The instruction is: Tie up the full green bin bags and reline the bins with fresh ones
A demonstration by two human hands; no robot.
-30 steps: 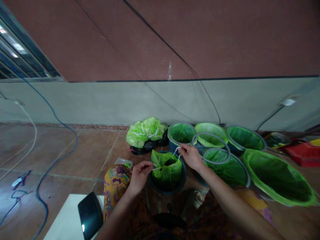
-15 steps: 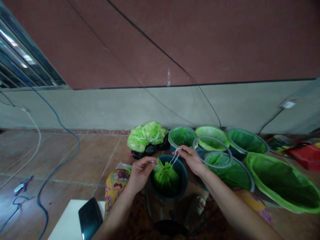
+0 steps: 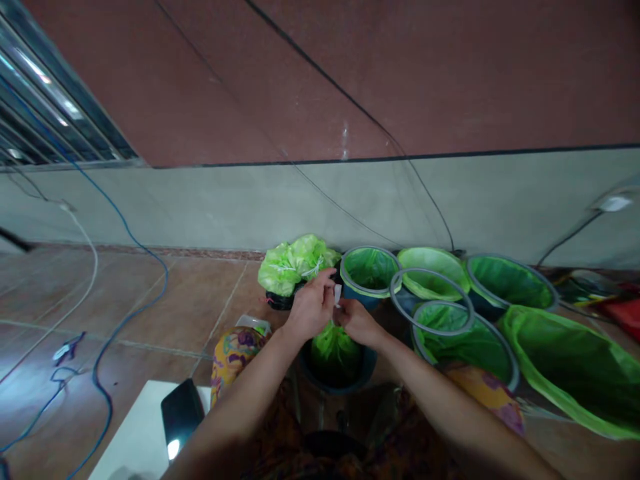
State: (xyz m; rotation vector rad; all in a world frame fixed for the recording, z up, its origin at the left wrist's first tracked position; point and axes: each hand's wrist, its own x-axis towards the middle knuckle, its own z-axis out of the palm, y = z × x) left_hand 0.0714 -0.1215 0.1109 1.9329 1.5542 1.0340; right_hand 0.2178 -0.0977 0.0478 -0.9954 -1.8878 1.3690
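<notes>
A bright green plastic bag (image 3: 336, 352), gathered at its neck, sits inside a dark blue bin (image 3: 373, 370) in front of me. My left hand (image 3: 313, 307) is closed above the bag's neck, pinching the white drawstring (image 3: 337, 293). Right beside it, my right hand (image 3: 357, 321) pinches the drawstring low, close to the gathered neck. The two hands nearly touch, and their fingers partly hide the string and the top of the bag.
Several bins with green liners stand to the right, including one lined bin (image 3: 370, 267). A loose grey ring (image 3: 433, 270) rests across two of them. Tied green bags (image 3: 280, 267) lie by the wall. At lower left, a phone (image 3: 183, 413) lies on a white surface (image 3: 135, 427).
My hands have come together over the bag from holding the drawstring ends apart. The left moved up and right, the right moved inward and slightly down. The view has shifted a little.
</notes>
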